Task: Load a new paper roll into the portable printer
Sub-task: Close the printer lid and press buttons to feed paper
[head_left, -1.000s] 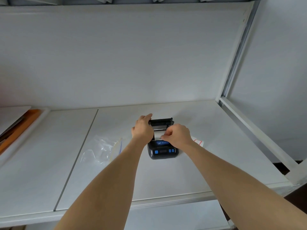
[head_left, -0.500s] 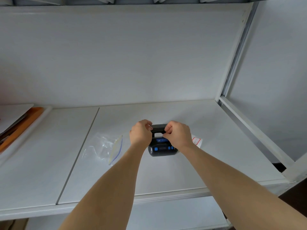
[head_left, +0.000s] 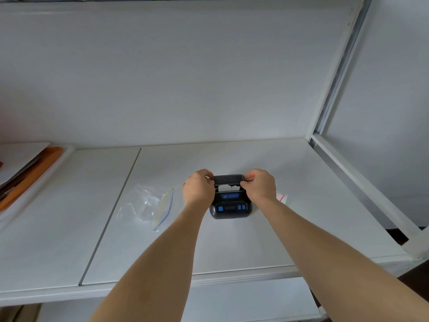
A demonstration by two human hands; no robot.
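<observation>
A small black portable printer [head_left: 230,209] with blue buttons sits on the white shelf [head_left: 232,247], in the middle of the view. Its lid [head_left: 228,179] is tilted partly down over the paper bay, where a strip of white paper [head_left: 226,188] shows in the gap. My left hand [head_left: 198,188] pinches the lid's left end. My right hand [head_left: 261,185] pinches its right end. Both wrists cover the printer's sides.
An empty clear zip bag [head_left: 148,205] lies left of the printer. A white slip with red marking [head_left: 281,197] pokes out behind my right wrist. Orange and white folders [head_left: 25,168] lie at the far left. A metal frame post [head_left: 362,173] borders the shelf's right side.
The lid stood upright a second ago, with my right hand at the paper in the bay. Both hands have since taken the lid's ends and swung it down toward the printer body.
</observation>
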